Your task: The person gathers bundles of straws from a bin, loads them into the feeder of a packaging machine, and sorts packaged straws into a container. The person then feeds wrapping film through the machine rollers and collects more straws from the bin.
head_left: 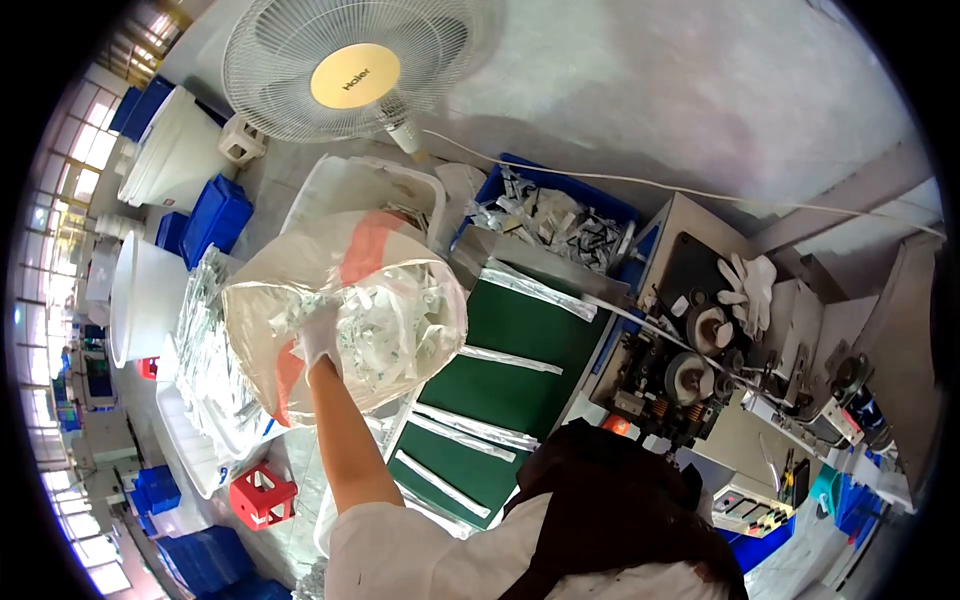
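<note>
My left hand (319, 334), in a white glove, reaches into the mouth of a large translucent plastic bag (255, 345) with red-orange bands. White scraps (395, 325) with small green marks fill the bag around the hand. The fingers blend into the scraps, so their grip is hard to make out. Beside the bag runs a green conveyor belt (490, 395) carrying several long silver-white packets (440, 482) laid crosswise. My right hand is out of view; only dark and white clothing shows at the lower middle.
A Haier fan (355, 75) stands ahead. A blue crate (625, 210) of wrappers sits past the belt. Machinery (670, 390) with rollers is on the right, a pair of white gloves (750, 290) on top. Left are a tray of silver packets (215, 360) and a red stool (263, 497).
</note>
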`<state>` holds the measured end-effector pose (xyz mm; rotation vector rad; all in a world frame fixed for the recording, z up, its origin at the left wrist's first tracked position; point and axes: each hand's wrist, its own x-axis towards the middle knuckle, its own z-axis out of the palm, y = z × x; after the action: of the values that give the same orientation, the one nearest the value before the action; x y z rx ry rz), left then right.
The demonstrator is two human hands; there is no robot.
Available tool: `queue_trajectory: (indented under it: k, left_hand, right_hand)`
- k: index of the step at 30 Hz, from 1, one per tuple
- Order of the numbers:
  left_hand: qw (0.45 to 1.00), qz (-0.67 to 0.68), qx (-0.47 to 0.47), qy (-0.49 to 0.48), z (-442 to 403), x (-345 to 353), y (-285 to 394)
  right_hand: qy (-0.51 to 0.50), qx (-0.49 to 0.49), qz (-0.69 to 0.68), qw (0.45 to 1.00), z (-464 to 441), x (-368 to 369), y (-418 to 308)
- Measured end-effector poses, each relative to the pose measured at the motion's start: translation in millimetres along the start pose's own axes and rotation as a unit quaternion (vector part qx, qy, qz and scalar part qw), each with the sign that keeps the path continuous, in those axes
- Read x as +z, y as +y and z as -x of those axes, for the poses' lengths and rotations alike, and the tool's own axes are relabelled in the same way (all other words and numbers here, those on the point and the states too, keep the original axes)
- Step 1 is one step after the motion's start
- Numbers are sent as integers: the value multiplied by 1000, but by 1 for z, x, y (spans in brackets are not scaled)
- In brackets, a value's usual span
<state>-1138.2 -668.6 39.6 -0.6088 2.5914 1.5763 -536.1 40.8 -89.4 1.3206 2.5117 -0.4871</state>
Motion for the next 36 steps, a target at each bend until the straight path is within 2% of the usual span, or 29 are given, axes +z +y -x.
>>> queue_trajectory:
  k: [1,2,4,6,8,10,12,13,15,17,18,19,20,21,22,24,26,27,29,31,32,33,36]
  left_hand:
    - [994,1,34,100,7,1,3]
    - [922,331,45,197,23,6,19]
    - [930,263,53,252,51,16,60]
    - [924,217,27,315,61,28,80]
    - [920,283,174,206,37,14,42]
    - [915,331,188,131,50,39,83]
    - [952,240,146,124,120,92,169]
    - [966,185,161,84,133,115,183]
    - [966,58,242,68,138,159,156]
    - [948,126,215,-197,206,204,196]
    - [925,151,208,-281,238,223,207]
    - [918,122,150,-346,265,239,203]
    - [886,77,250,-382,288,259,190]
    - [825,82,315,-462,311,270,183]
    - [779,83,316,-536,338,276,179]
    - [634,-18,489,-598,386,278,198]
    - [554,-46,540,-631,427,282,196]
    - [546,-46,553,-628,445,282,197]
    - [486,-171,592,-619,478,280,198]
    - [461,-188,618,-608,510,284,186]
    - [443,-204,633,-601,525,288,174]
    - [452,-89,639,-616,539,303,144]
    - [457,-87,603,-648,599,297,122]
  right_hand:
    - [-24,-42,-33,998,-8,28,0]
    - [-45,-70,-67,994,-12,51,-4]
    - [-63,-47,-157,985,0,26,-38]
    - [-73,-20,-56,996,23,-35,-118]
    - [-63,26,-74,995,37,-45,-136]
    - [-41,40,-84,995,48,-58,-152]
    - [-7,70,-163,984,59,-78,-177]
    - [-1,70,-163,984,64,-89,-187]
    - [9,69,-191,979,71,-100,-203]
    - [27,64,-218,974,74,-106,-219]
    - [-7,80,-280,957,77,-114,-229]
    - [-6,72,-327,942,82,-132,-247]
    - [-6,62,-374,925,87,-148,-264]
    - [-12,49,-428,902,88,-157,-273]
    - [-18,31,-480,876,88,-162,-279]
    - [44,29,-623,781,81,-150,-287]
    - [23,65,-636,769,94,-193,-304]
    - [31,69,-661,746,85,-172,-292]
    - [58,63,-670,738,78,-152,-275]
    - [78,38,-687,721,86,-139,-248]
    - [84,58,-692,715,96,-142,-233]
    - [89,78,-696,708,107,-142,-215]
    - [121,93,-706,691,131,-122,-150]
